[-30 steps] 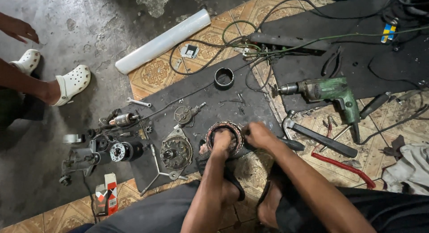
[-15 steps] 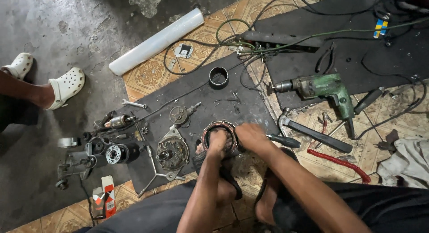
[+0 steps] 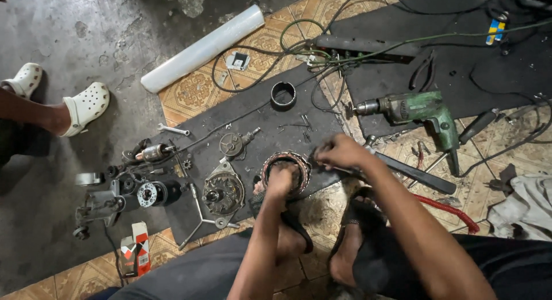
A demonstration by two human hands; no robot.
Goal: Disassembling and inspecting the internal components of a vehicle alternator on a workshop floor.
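Observation:
A round stator ring [image 3: 287,158] with copper windings lies on a black rubber mat [image 3: 259,119] in front of my feet. My left hand [image 3: 280,182] is closed over the ring's near rim. Blurred by motion, my right hand [image 3: 340,153] is just right of the ring, fingers curled, fingertips at the ring's right edge. Whether it holds anything is unclear. A long black bar [image 3: 417,174] lies just beyond it.
A finned alternator housing [image 3: 221,192], rotor [image 3: 155,153], small wrench [image 3: 172,129], cross wrench [image 3: 198,219] and black ring [image 3: 283,94] lie on the mat. A green drill [image 3: 414,111] and cables lie right. White roll [image 3: 201,47] at top. Another person's white clogs [image 3: 86,104] stand left.
My right hand has come off the ring's top and shifted right to its edge. My left hand stays on the ring. The view has drifted slightly.

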